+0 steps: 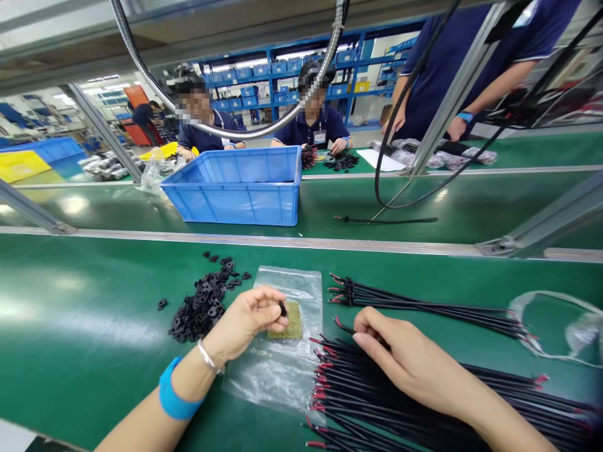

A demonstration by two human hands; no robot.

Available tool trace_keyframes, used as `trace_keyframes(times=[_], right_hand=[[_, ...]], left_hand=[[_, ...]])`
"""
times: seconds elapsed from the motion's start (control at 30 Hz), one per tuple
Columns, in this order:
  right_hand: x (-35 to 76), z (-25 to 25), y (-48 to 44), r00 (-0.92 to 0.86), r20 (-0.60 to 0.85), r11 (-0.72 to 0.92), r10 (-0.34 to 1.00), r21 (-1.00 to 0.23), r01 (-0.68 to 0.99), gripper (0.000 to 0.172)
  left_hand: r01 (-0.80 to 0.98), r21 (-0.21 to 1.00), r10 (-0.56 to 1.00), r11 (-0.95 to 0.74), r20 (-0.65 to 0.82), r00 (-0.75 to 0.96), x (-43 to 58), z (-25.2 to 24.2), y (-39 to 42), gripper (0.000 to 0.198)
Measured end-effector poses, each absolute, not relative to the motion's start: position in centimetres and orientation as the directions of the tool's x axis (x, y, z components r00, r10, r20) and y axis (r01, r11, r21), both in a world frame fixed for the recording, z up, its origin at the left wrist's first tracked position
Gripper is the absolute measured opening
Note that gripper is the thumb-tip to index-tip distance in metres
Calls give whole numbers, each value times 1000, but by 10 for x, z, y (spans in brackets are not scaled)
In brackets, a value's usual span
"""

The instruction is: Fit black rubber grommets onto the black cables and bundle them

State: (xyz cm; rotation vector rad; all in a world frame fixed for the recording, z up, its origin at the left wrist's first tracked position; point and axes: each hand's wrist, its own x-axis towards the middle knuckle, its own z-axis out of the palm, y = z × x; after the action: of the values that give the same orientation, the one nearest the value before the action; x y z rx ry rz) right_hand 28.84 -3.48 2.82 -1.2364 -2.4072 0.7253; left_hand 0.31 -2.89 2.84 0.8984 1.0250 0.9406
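My left hand (259,314) pinches a small black part (282,309) between thumb and fingers, above a yellowish square pad (293,321) on a clear plastic bag (304,289). To its left lies a pile of small black parts (200,307). My right hand (391,342) grips one black cable (346,328) near its red-tipped end, which points left. Under and beside that hand spreads a big bundle of black cables (358,395) with red ends. Behind it rests a smaller group of cables (405,301), some with black parts near their left ends.
A blue bin (240,201) stands beyond the metal rail (235,240). One cable (391,220) lies right of it. A looped clear bag (581,336) is at the right. Seated and standing people are across the bench. Metal posts and a hanging hose (226,133) frame the view.
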Motion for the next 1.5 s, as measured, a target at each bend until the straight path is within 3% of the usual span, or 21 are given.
trace_keyframes(times=[0.13, 0.27, 0.37, 0.47, 0.53, 0.63, 0.73, 0.8, 0.87, 0.93, 1.0, 1.07, 1.17, 1.5], right_hand=[[286, 30, -37, -539, 199, 538, 818, -597, 595, 17], [283, 24, -36, -543, 276, 585, 793, -595, 552, 12], [281, 21, -36, -570, 295, 619, 766, -578, 533, 11], [278, 21, -37, -581, 306, 636, 754, -562, 529, 14], [277, 21, -36, -586, 303, 639, 752, -555, 533, 14], [277, 19, -36, -605, 263, 631, 752, -554, 543, 15], [276, 18, -37, -618, 234, 624, 750, -560, 545, 14], [275, 18, -38, -621, 233, 625, 748, -561, 542, 14], [274, 19, -40, -623, 240, 629, 745, -563, 536, 15], [273, 20, -42, -621, 258, 635, 740, -571, 520, 17], [272, 22, -43, -617, 289, 647, 732, -581, 495, 19], [272, 22, -43, -613, 319, 659, 723, -583, 474, 20], [269, 22, -44, -601, 362, 683, 712, -554, 475, 20], [262, 15, -42, -638, 369, 737, 676, -309, 602, 20]], left_hand=[[-320, 833, 882, 451, -362, 302, 11, 26, -33, 36], [-272, 867, 895, 418, -342, 286, 13, 25, -34, 45], [-107, 948, 936, 301, -272, 222, 14, 21, -36, 41], [198, 975, 980, 104, -135, 149, 15, 15, -39, 28], [457, 883, 984, -103, 23, 177, 16, 12, -41, 18], [716, 545, 899, -436, 231, 372, 18, 8, -43, 14], [768, 289, 820, -572, 220, 528, 20, 7, -43, 18], [769, 262, 812, -584, 181, 555, 22, 9, -43, 20], [760, 360, 840, -541, 182, 511, 23, 11, -43, 17], [695, 601, 911, -396, 162, 379, 26, 13, -44, 12], [468, 873, 972, -139, 29, 234, 30, 15, -45, 11], [155, 982, 970, 109, -139, 198, 34, 15, -48, 17], [-92, 956, 936, 277, -247, 251, 39, 16, -52, 24], [-170, 847, 859, 504, -471, 202, 32, 27, -44, 33]])
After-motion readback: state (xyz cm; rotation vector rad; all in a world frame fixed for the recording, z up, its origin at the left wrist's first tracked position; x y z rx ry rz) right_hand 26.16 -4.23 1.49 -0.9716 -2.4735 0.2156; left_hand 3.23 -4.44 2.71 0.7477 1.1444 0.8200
